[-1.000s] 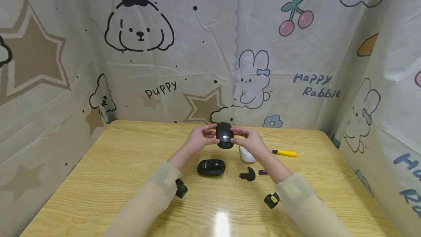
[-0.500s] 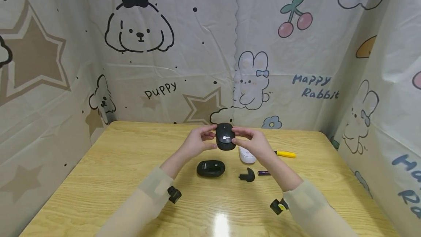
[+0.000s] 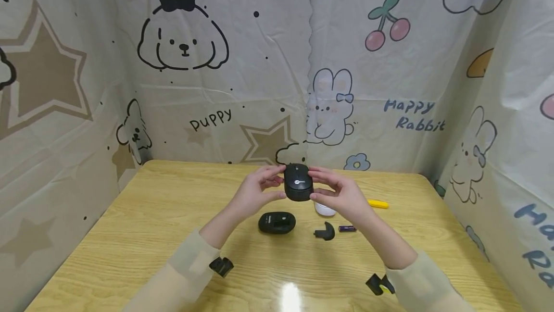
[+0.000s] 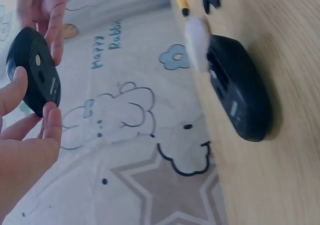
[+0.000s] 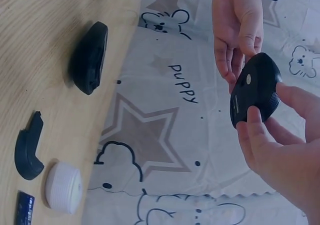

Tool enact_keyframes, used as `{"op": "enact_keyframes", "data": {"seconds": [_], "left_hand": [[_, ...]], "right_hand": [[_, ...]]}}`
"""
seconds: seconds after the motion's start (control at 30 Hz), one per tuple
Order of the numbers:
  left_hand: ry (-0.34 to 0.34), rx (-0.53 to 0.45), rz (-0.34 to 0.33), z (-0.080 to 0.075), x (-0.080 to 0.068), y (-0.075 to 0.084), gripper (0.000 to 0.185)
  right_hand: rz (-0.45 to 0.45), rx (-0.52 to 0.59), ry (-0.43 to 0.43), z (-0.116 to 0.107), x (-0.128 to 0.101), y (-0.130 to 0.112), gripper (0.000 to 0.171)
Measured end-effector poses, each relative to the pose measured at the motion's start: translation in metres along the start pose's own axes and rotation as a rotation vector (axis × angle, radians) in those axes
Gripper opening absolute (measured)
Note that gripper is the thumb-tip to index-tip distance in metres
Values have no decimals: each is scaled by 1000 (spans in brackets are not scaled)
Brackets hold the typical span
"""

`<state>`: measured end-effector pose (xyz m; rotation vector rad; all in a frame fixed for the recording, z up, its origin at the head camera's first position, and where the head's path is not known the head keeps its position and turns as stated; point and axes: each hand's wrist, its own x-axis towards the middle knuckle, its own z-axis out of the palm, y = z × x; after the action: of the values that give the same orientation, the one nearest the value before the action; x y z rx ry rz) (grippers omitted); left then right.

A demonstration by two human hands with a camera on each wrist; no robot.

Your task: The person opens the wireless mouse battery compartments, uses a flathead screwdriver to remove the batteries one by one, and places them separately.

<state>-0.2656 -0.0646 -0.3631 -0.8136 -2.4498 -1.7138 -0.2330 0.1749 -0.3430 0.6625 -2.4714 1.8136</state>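
Observation:
Above the far part of the table, a black computer mouse is held between both hands, its top with a pale logo toward the head camera. My left hand pinches its left edge with thumb and fingertips; my right hand pinches the right edge the same way. Its underside shows in the left wrist view, where the mouse is tilted. Below, on the table, a second black mouse lies upside down with an open battery slot. To its right lie a curved black cover and a small battery.
A white, rounded object stands behind the cover, partly hidden by my right hand. Farther right lies a tool with a yellow handle, partly behind my right wrist. A printed curtain hangs beyond the wooden table.
Both hands have brought the held mouse slightly lower and nearer, and its logo side has tipped up a little. My forearms have spread apart. Things on the table stay put.

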Motion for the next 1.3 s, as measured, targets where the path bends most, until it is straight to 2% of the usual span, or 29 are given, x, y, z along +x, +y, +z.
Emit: {"op": "enact_keyframes", "data": {"seconds": [0.13,0.33,0.57,0.7,0.83,0.93,1.2,1.3], "left_hand": [[-9,-23,11,-2,-7,9,59],[6,-37,-38,0,-18,18,54],[33,-73,-178,5,-32,21,49],[49,-103,-233,9,-39,21,46],[58,-115,-243,13,-42,17,42],[57,-96,-252,16,-45,14,39],[29,-14,-224,24,-51,4,39],[42,19,-183,26,-52,0,39]], "right_hand": [[-81,-4,-39,0,-9,-4,54],[-169,-57,-45,4,-17,-4,49],[-186,-131,25,14,-23,-2,45],[-259,-239,97,20,-25,1,45],[-390,-325,156,24,-26,8,46],[-450,-372,168,26,-27,13,47],[-462,-404,163,26,-30,23,43],[-436,-385,156,26,-31,26,41]]}}
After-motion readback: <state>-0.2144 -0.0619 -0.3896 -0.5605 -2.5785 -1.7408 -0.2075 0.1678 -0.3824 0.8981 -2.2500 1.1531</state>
